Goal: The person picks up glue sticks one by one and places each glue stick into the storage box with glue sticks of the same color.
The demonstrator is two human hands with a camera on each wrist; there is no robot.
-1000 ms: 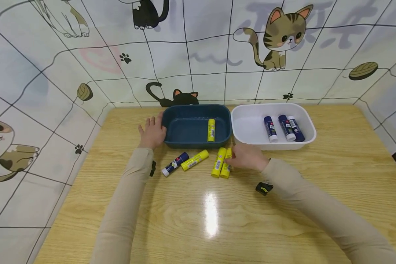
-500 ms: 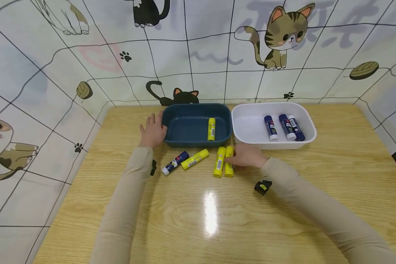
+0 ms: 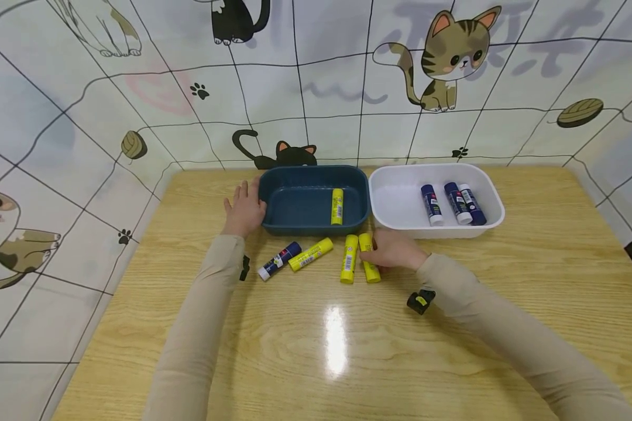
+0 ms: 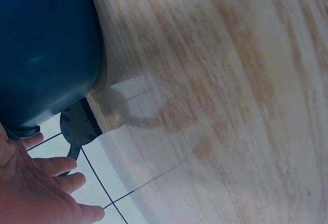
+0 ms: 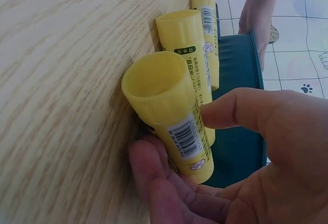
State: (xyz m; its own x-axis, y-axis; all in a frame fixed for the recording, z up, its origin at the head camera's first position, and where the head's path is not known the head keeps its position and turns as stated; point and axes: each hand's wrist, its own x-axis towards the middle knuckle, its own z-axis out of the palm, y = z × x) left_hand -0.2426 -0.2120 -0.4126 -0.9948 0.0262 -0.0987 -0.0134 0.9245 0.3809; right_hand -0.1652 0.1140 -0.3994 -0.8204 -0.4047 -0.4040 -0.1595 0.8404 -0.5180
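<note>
My right hand (image 3: 399, 248) pinches a yellow glue stick (image 5: 184, 139) between thumb and curled fingers, low over the table in front of the two bins. Beside it lies a second yellow glue stick (image 3: 349, 259). Further left are a third yellow one (image 3: 311, 254) and a navy glue stick with a white end (image 3: 280, 261). My left hand (image 3: 244, 209) rests against the left end of the dark teal bin (image 3: 316, 230), fingers spread; the left wrist view shows these fingers (image 4: 69, 183) straight by the rim. Inside that bin is one yellow glue stick (image 3: 337, 206).
A white bin (image 3: 395, 219) stands right against the teal one and holds three navy-and-white glue sticks (image 3: 457, 203). Behind both bins rises a wall covering (image 3: 337, 128) with cartoon cats. The wooden table (image 3: 295, 345) stretches toward me, with a light reflection on it.
The yellow glue stick in my right hand has moved slightly away from its neighbour, its near end swinging to the right. The neighbour has straightened a little. My left hand stays at the teal bin.
</note>
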